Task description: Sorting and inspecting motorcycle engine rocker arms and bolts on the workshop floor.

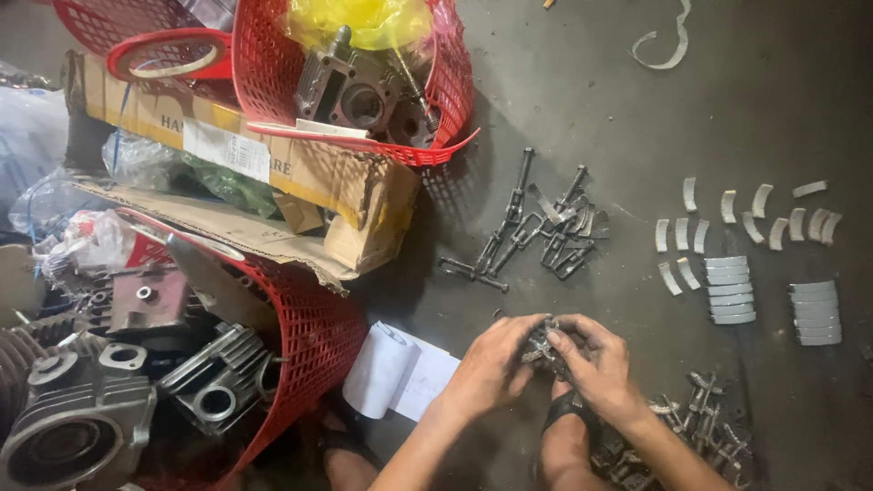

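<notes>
Red basket [309,336], paper [400,371] beside hands' [546,359] metal parts [544,347]

Quick count: two red plastic baskets [300,336] stuffed with engine cylinders, two neat stacks of curved metal shells [730,289], roughly fourteen loose shells [760,200] scattered above them, two piles of small metal arms [555,232], and one white paper roll [382,368].

You hold a small cluster of dark grey metal parts [544,345] low over the floor [582,109], pinched between both hands. It looks like a greasy bundle of short linked pieces; your fingers hide most of it, so its exact shape cannot be told.
</notes>
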